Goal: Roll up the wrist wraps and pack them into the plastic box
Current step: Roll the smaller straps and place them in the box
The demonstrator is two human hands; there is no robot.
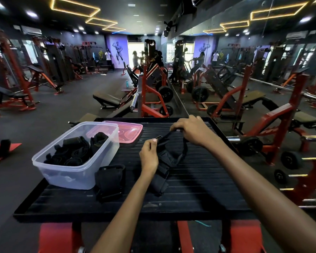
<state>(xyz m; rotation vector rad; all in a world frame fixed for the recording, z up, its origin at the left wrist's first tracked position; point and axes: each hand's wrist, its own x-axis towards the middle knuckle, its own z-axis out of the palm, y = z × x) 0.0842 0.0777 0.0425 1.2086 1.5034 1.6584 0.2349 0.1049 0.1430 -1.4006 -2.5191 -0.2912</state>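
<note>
Fingers of both hands (149,154) (189,131) gripping one wrist wrap (171,152), one plastic box (75,154), one loose wrap (110,179)

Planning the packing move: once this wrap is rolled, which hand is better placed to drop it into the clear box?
Probably the left hand: it pinches the wrist wrap nearer the plastic box; the right hand would cross over.

- Box (69,172): clear plastic, filled with black wraps (75,152).
- Lid (130,133): translucent pink.
- Platform (199,179): black, ribbed with parallel grooves.
- Loose wrap (110,181): black.
- Machine frames (153,99): red, fitted with black pads.
- Ceiling lights (75,6): yellow outlines.
</note>
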